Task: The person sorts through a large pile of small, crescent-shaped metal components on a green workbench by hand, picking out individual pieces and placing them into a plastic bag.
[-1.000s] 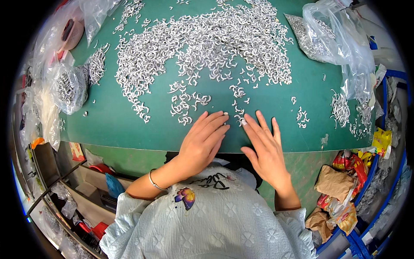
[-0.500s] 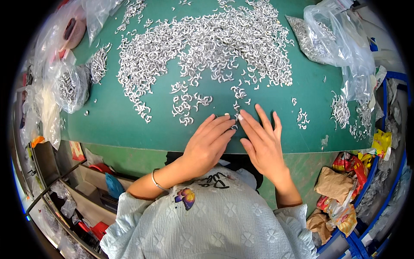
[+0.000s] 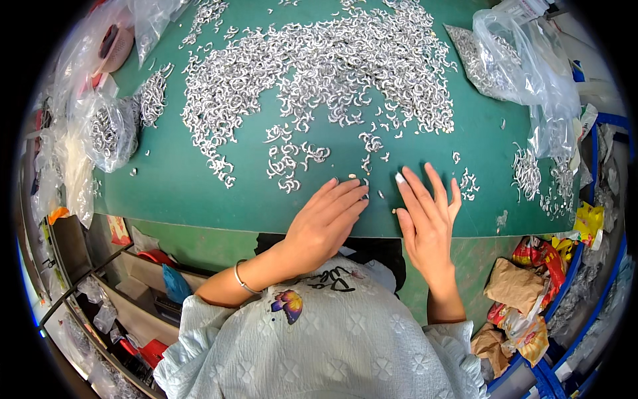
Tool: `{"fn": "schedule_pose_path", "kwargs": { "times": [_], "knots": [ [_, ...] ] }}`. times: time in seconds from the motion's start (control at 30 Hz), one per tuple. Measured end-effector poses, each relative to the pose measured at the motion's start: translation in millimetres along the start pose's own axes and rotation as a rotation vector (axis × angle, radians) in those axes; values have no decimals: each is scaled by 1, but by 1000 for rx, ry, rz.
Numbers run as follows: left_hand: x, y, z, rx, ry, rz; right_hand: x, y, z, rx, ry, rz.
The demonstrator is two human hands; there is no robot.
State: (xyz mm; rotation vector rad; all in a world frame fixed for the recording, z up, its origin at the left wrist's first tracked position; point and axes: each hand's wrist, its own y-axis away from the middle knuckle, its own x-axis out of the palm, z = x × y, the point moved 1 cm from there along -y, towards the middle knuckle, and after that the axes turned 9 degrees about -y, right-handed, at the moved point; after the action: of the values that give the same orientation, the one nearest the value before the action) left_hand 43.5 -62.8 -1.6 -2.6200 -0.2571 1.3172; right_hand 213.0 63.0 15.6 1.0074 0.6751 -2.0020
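A wide heap of small silvery crescent-shaped pieces (image 3: 332, 60) covers the far middle of the green table (image 3: 246, 209), with loose clusters (image 3: 286, 159) trailing toward me. My left hand (image 3: 325, 223) rests palm down near the front edge, its fingers stretched out side by side. A few tiny bits lie by its fingertips; whether anything is under the palm is hidden. To its right, my right hand (image 3: 428, 216) has its fingers spread, with a tiny pale bit (image 3: 394, 211) at the thumb tip. A single small piece (image 3: 381, 194) sits between the hands.
Transparent bags of silvery pieces stand at the left (image 3: 113, 136) and far right (image 3: 488, 63). Smaller piles lie at the left (image 3: 154, 96) and right (image 3: 526, 174). Below the table are drawers (image 3: 136, 292) at left, and crumpled packaging (image 3: 515, 286) beside a blue rack (image 3: 565, 286) at right.
My right hand has moved right, away from my left hand, uncovering a small piece between them. The left hand has stayed nearly in place.
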Motion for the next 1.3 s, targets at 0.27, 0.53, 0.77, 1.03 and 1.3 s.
{"fn": "schedule_pose_path", "kwargs": {
  "times": [0.27,0.53,0.77,1.03,1.3],
  "knots": [
    [-2,7,2,22,20,5,2,-6,6,-38,-55,161],
    [-3,-7,1,-3,-5,-10,0,-7,4,52,-19,73],
    [7,-15,-3,-18,-49,78,5,-8,-2,67,62,100],
    [5,-16,1,-44,-129,55,16,-28,3,-92,-232,94],
    [-4,-7,5,-33,-84,60,2,-18,-9,-80,-162,54]
  ]
}}
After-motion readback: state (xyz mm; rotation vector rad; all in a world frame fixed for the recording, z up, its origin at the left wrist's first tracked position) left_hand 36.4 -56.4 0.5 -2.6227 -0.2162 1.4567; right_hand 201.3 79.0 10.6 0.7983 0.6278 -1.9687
